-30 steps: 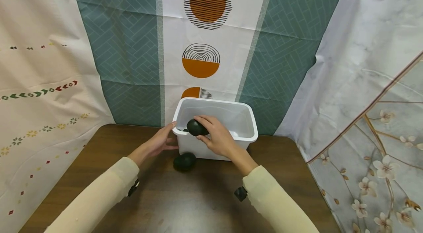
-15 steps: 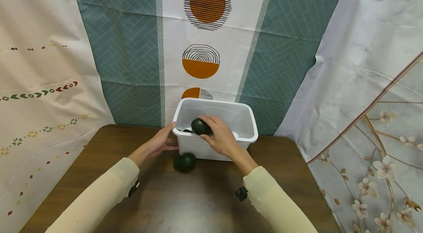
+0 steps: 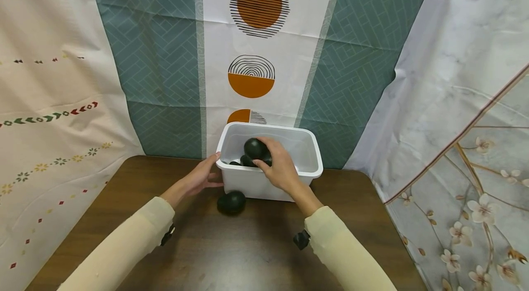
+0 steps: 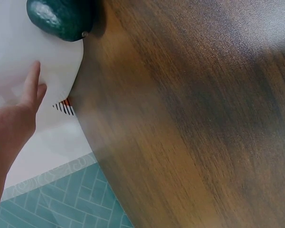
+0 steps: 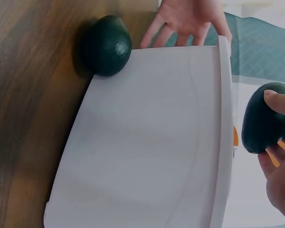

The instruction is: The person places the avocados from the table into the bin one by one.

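Note:
My right hand (image 3: 278, 165) grips a dark green avocado (image 3: 255, 148) above the opening of a white plastic bin (image 3: 268, 185). In the right wrist view thumb and fingers pinch this avocado (image 5: 259, 121) from both sides, outside the bin's rim. My left hand (image 3: 200, 175) rests against the bin's left end, thumb at the rim and the other fingers straight and spread along the wall. More avocados (image 3: 246, 161) lie inside the bin, partly hidden by its front wall and my right hand. Another avocado (image 3: 231, 202) lies on the table against the bin's front left.
The brown wooden table (image 3: 231, 254) carries the bin near its back edge. Behind hangs a green and white patterned cloth (image 3: 165, 61); a cream cloth (image 3: 53, 98) and a floral cloth (image 3: 467, 181) close off the sides.
My right hand has moved right and slightly back with the held avocado, turning it more upright. More of the avocados in the bin now show. My left hand has stayed in place.

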Tool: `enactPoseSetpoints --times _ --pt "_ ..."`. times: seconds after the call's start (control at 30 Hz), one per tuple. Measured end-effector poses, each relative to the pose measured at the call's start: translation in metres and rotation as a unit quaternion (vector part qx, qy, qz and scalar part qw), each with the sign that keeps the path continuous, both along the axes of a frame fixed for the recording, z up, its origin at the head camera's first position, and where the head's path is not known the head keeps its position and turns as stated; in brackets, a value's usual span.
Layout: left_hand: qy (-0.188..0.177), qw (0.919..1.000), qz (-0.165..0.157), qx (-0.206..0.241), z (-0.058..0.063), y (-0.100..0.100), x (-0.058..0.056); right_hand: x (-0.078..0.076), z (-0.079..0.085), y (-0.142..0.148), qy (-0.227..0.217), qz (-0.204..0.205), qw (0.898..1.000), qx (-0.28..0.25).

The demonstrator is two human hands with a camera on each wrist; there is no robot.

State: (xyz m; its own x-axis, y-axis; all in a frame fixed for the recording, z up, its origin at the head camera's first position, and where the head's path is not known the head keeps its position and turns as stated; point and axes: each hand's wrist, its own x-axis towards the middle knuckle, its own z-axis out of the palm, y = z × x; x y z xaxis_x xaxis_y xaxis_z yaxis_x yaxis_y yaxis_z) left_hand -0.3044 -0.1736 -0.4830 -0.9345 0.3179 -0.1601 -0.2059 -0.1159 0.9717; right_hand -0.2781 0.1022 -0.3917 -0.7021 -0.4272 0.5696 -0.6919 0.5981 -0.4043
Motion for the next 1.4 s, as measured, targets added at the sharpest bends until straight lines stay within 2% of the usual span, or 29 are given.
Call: enactPoseSetpoints --times 0.23,0.4,0.7,0.93,1.03,1.1,1.2,1.27,1.33,1.4 --pt "-0.002 1.0000 -0.001 0.001 -0.002 0.000 -0.001 -0.003 0.004 0.004 -0.024 -0.009 0.997 -0.069" --pt "-0.007 1.0000 -0.001 0.000 -0.004 0.000 -0.002 -0.005 0.007 0.008 -0.057 -0.003 0.989 -0.134" --pt "-0.006 1.0000 -0.004 0.002 -0.003 0.000 -0.001 -0.006 0.018 0.011 -0.137 0.014 0.958 -0.253" --pt "-0.006 1.0000 -0.004 0.005 -0.003 0.000 -0.001 0.011 0.041 0.015 -0.180 0.030 0.935 -0.304" --pt "-0.008 1.0000 -0.002 0.002 -0.003 0.001 -0.001 0.004 0.035 0.018 -0.218 0.036 0.913 -0.343" --pt "-0.008 1.0000 -0.001 0.002 -0.003 0.002 -0.001 -0.003 0.029 0.020 -0.248 0.049 0.888 -0.385" --pt "-0.007 1.0000 -0.003 0.000 -0.002 0.001 0.000 -0.010 0.025 0.020 -0.289 0.073 0.845 -0.445" --pt "-0.006 1.0000 -0.004 -0.001 -0.001 0.000 -0.001 -0.012 0.026 0.021 -0.311 0.081 0.823 -0.468" --pt "-0.007 1.0000 -0.002 -0.001 -0.001 0.000 -0.001 -0.013 0.027 0.022 -0.328 0.079 0.809 -0.480" --pt "-0.006 1.0000 -0.001 0.000 0.000 -0.001 -0.001 -0.014 0.026 0.024 -0.340 0.072 0.802 -0.486"
